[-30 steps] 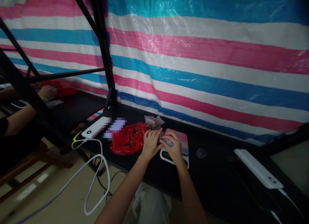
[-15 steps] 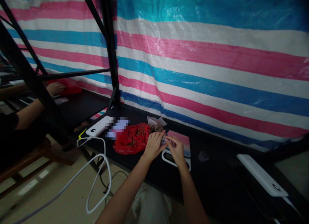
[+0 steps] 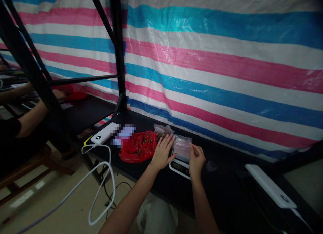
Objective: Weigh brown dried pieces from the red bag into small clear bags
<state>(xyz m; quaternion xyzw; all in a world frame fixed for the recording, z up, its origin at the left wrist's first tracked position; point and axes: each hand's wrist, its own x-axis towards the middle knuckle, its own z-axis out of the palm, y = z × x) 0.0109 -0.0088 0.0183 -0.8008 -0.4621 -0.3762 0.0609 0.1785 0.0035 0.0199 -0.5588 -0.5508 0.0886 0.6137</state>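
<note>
My right hand (image 3: 196, 161) pinches the right edge of a transparent plastic bag (image 3: 182, 148), which lies on a pink-and-white kitchen scale (image 3: 178, 167). My left hand (image 3: 163, 152) rests with fingers spread just left of that bag, beside a red plastic bag (image 3: 138, 148) holding brown dried pieces. Behind my left fingertips lies a second transparent bag (image 3: 161, 130) with brown contents. The transparent bag hides most of the scale's top.
On the black table (image 3: 141, 170) are a white power bank (image 3: 104, 133) with a white cable (image 3: 106, 173), a blurred item (image 3: 123, 134), a small transparent cup (image 3: 211, 166) and another power bank (image 3: 270, 186). A co-worker's hand (image 3: 58, 94) works at the left, behind black metal posts (image 3: 118, 59).
A transparent bag now lies on the scale, covering its top. My hands have moved apart, the right one going right to its edge. The view has shifted slightly.
</note>
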